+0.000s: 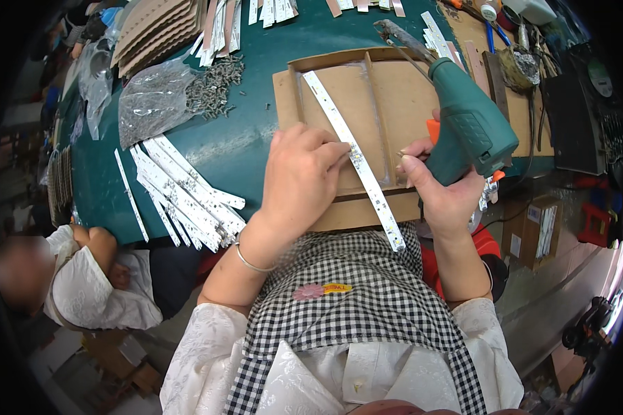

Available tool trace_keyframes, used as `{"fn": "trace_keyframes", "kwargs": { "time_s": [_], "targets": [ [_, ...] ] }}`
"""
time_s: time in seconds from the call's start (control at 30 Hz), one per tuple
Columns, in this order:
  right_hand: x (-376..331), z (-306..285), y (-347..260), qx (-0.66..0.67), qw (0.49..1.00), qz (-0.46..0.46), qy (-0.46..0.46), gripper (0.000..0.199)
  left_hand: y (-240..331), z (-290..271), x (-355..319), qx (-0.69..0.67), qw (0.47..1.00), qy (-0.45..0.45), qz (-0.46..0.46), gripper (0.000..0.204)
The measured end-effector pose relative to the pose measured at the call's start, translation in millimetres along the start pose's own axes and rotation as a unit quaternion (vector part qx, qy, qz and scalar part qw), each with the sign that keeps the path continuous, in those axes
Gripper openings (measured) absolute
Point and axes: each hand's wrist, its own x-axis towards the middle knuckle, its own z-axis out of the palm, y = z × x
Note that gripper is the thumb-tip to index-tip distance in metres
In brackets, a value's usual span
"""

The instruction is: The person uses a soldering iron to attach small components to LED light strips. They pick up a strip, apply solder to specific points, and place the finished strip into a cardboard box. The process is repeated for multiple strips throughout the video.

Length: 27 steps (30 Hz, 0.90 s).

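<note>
A long white LED strip (370, 183) lies aslant over a brown cardboard tray (401, 86), its near end reaching past the tray's edge. My left hand (304, 169) is closed, thumb and fingertips pressed on the strip near its middle. In my right hand (443, 190) is a green pistol-grip power tool (474, 114) with an orange trigger, its nose pointing up and away. Between that hand's thumb and forefinger shows a tiny thing, too small to name. A loose pile of small screws (218, 86) spills from a clear plastic bag (156, 97) left of the tray.
More white strips (187, 190) are heaped at the green table's left front. Stacked cardboard pieces (156, 34) and strip bundles stand along the back. Tools and a foil-wrapped holder (519, 66) crowd the right. Another person (97, 277) sits at left with arms folded.
</note>
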Motion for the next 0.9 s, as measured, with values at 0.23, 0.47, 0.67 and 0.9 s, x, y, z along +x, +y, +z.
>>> {"fn": "trace_keyframes", "kwargs": {
  "time_s": [0.23, 0.47, 0.67, 0.9],
  "targets": [
    [-5.6, 11.9, -7.3, 0.013, 0.998, -0.067, 0.012, 0.041, 37.0, 13.2, -3.0, -0.551, 0.801, -0.01, -0.232, 0.024],
    [-16.1, 3.8, -2.1, 0.002, 0.999, -0.046, -0.017, 0.067, 31.1, 21.7, -4.7, -0.655, 0.728, 0.011, -0.2, 0.018],
    [-16.8, 8.7, -13.8, 0.01, 0.999, -0.026, -0.028, 0.026, 31.6, 6.0, -0.8, -0.64, 0.729, 0.037, -0.238, 0.019],
    [-16.6, 0.1, -6.9, -0.039, 0.997, -0.022, -0.062, 0.053, 34.6, 2.6, -3.8, -0.366, 0.926, 0.016, -0.092, 0.045]
  ]
}}
